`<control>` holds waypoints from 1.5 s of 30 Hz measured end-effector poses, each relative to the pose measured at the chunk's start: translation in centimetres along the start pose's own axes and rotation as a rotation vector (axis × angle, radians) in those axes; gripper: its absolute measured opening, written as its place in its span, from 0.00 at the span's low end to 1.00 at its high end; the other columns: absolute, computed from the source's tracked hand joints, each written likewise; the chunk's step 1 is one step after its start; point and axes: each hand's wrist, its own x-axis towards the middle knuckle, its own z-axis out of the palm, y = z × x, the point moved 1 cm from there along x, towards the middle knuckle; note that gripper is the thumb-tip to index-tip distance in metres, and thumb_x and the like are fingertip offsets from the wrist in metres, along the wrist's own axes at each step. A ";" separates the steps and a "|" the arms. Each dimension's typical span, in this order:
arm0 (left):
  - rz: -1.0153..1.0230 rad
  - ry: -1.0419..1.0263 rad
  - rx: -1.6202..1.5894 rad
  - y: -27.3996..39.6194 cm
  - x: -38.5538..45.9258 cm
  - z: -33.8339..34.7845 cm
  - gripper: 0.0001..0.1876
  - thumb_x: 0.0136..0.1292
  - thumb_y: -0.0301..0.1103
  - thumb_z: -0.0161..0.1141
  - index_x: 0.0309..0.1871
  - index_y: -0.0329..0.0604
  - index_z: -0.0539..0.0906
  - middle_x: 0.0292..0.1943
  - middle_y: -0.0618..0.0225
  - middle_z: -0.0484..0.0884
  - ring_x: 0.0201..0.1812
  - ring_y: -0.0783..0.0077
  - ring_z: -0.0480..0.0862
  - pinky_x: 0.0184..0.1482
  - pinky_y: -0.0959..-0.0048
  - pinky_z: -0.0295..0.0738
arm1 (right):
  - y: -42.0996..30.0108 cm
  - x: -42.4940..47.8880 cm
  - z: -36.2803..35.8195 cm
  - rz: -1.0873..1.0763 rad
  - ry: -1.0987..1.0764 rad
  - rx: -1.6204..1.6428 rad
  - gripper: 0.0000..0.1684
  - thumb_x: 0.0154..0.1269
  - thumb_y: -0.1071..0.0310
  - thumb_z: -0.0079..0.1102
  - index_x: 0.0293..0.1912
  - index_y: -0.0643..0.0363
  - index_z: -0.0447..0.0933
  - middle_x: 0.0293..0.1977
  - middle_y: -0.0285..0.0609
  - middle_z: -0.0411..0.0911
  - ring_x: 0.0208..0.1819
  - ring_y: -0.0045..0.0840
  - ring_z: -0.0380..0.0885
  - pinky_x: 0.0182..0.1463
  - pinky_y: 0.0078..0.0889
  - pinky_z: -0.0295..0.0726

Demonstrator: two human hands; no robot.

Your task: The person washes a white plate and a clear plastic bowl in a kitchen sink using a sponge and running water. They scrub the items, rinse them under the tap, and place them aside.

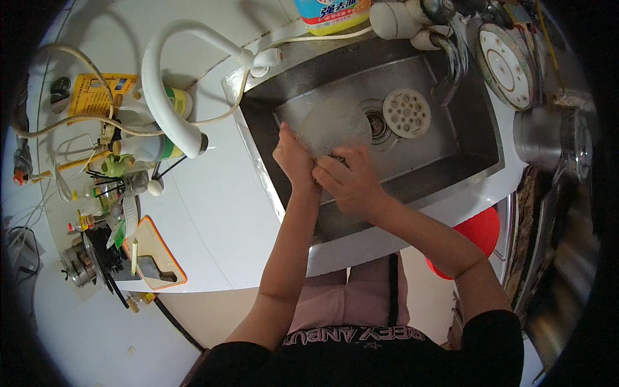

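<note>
Over the steel sink I have a translucent, rounded thing, perhaps a clear bowl or lid; its exact kind is unclear. My left hand grips its left, near side, thumb pointing up. Close against that hand, my right hand has its fingers curled at the thing's near edge. A small dark bit shows among the right fingers, too covered to identify. Beyond the translucent thing lies the drain opening, with a round perforated strainer cover beside it on the basin floor.
A white curved faucet arches over the left counter. Bottles and a cutting board with a cleaver stand left. At right are a patterned plate and metal pot; below, a red basin.
</note>
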 end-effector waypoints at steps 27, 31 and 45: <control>0.451 -0.273 0.558 0.9 -0.6 0.5 0.31 0.72 0.41 0.57 0.12 0.37 0.64 0.11 0.78 0.60 0.17 0.86 0.58 0.18 0.74 0.51 | 1.7 3.0 -0.4 0.316 0.197 0.061 0.10 0.63 0.71 0.58 0.44 0.59 0.76 0.42 0.42 0.75 0.48 0.36 0.72 0.55 0.38 0.69; 0.498 -0.198 0.396 0.3 -1.4 0.2 0.29 0.72 0.37 0.57 0.13 0.35 0.64 0.11 0.78 0.58 0.17 0.87 0.56 0.17 0.75 0.48 | 3.2 2.7 0.0 0.364 0.174 0.038 0.07 0.60 0.72 0.59 0.40 0.59 0.75 0.39 0.43 0.73 0.45 0.40 0.69 0.52 0.42 0.67; 0.567 -0.218 0.443 0.1 -2.0 -0.3 0.28 0.72 0.35 0.58 0.12 0.38 0.65 0.11 0.80 0.61 0.18 0.88 0.56 0.18 0.75 0.47 | 3.6 2.1 -0.2 0.544 0.128 0.132 0.03 0.62 0.73 0.56 0.36 0.58 0.76 0.37 0.46 0.73 0.41 0.39 0.69 0.50 0.41 0.66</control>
